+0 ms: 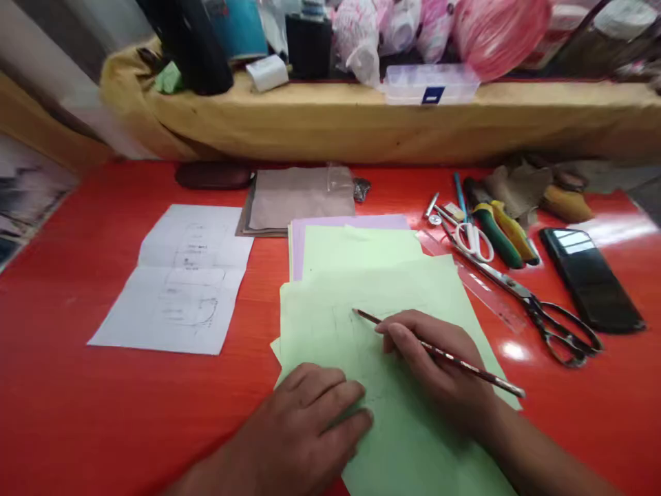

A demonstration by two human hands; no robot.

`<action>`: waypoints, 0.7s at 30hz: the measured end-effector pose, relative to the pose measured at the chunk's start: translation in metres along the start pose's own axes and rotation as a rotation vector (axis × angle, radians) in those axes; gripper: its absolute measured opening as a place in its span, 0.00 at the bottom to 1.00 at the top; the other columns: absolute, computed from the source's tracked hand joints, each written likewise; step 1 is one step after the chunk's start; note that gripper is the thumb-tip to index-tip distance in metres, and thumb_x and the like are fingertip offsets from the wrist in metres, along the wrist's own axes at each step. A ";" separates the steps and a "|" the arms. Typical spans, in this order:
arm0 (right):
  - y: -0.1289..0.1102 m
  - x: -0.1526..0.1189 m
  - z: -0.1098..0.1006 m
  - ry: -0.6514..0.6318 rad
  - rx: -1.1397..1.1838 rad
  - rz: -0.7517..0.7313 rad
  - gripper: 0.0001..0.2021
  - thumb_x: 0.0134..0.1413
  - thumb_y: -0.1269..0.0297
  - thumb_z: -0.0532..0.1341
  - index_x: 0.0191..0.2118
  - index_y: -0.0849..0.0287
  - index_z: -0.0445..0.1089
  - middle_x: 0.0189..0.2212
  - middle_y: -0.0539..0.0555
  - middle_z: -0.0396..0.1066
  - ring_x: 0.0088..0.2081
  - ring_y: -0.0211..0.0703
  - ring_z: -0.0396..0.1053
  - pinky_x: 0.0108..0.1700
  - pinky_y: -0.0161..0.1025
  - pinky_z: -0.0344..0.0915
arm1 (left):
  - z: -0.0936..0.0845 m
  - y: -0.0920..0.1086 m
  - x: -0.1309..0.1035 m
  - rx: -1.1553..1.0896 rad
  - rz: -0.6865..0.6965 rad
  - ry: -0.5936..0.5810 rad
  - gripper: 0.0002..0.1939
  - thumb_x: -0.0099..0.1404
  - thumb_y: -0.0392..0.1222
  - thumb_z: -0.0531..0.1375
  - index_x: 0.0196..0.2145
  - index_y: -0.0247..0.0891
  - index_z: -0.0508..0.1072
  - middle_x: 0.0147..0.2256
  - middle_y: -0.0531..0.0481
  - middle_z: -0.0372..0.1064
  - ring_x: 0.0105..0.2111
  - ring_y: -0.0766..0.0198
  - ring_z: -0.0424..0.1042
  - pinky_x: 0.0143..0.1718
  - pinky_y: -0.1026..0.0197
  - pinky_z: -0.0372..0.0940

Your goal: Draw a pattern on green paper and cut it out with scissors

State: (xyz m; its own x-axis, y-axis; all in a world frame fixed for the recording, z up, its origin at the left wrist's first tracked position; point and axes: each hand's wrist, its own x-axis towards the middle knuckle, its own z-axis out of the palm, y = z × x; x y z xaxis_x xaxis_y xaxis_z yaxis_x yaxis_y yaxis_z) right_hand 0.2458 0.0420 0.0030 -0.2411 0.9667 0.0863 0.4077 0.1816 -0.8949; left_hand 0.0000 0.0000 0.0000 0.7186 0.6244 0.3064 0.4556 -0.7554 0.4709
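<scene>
A pencil (465,363) with a dark red patterned barrel is pinched in my right hand (447,358). Its tip is at the faint pencil lines on a light green sheet (413,441); whether it touches the paper I cannot tell. My left hand (320,420) rests on the lower left of that sheet, palm down, fingers laid out and holding nothing. Under the sheet's far edge lie more green paper (361,244) and a purple sheet (298,248). To the left is a creased white paper (170,317) with a hand-drawn sketch and writing.
At right lie large scissors (524,293), small white-handled scissors (475,241), green-yellow pliers (500,234), a clear ruler (488,296) and a black phone (591,279). Brown sheets (304,196) and a dark case (214,175) sit at the back, below a cloth-covered ledge (310,124) holding a plastic box (431,84).
</scene>
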 end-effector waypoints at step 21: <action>0.003 0.002 -0.001 0.007 -0.039 -0.017 0.13 0.77 0.63 0.59 0.39 0.55 0.79 0.28 0.48 0.80 0.29 0.39 0.77 0.33 0.35 0.70 | 0.000 -0.002 -0.001 -0.014 0.016 -0.033 0.11 0.81 0.37 0.57 0.52 0.37 0.78 0.52 0.48 0.81 0.50 0.55 0.72 0.52 0.53 0.65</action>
State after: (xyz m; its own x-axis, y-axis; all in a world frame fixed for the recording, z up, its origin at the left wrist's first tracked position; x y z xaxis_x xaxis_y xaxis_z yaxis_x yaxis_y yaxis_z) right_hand 0.2471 0.0446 0.0010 -0.2423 0.9646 0.1041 0.4378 0.2044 -0.8755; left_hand -0.0020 0.0009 -0.0017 0.7425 0.6052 0.2869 0.4367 -0.7623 0.4777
